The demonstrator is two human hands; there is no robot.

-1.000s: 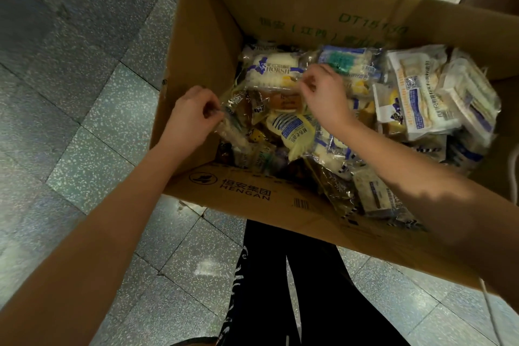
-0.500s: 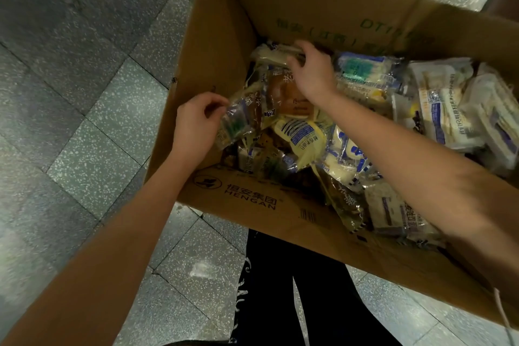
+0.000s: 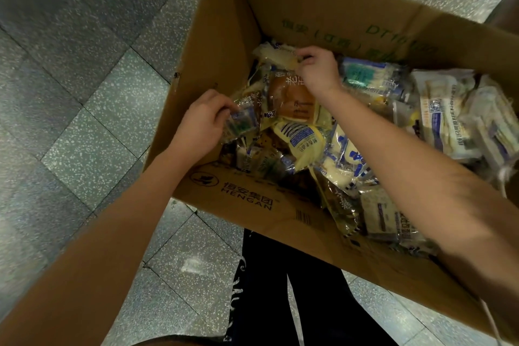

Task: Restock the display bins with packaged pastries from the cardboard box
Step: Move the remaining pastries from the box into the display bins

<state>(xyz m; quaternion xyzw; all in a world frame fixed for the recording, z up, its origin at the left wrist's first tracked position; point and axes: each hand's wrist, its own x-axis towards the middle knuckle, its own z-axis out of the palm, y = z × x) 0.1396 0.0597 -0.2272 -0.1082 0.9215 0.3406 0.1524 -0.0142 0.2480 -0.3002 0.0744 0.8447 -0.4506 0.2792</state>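
An open cardboard box [image 3: 241, 199] marked HENGAN stands on the floor, filled with several packaged pastries. My left hand [image 3: 200, 126] is at the box's left inner wall, fingers pinched on a small clear-wrapped pastry pack [image 3: 243, 121]. My right hand [image 3: 318, 70] reaches to the far left corner and grips the edge of a pale yellow pastry pack [image 3: 273, 55]. Between the hands lies a brown bun in clear wrap [image 3: 292, 98]. A yellow pack with a blue label [image 3: 302, 137] lies just below it.
Grey speckled floor tiles [image 3: 92, 126] surround the box. My legs in dark trousers [image 3: 280, 289] stand under the box's near edge. White and blue packs [image 3: 443, 118] pile up at the box's right side. No display bins are in view.
My right hand moved from the middle of the pile up to the far left corner and took hold of the pale yellow pack. My left hand stayed pinched on its small pack.
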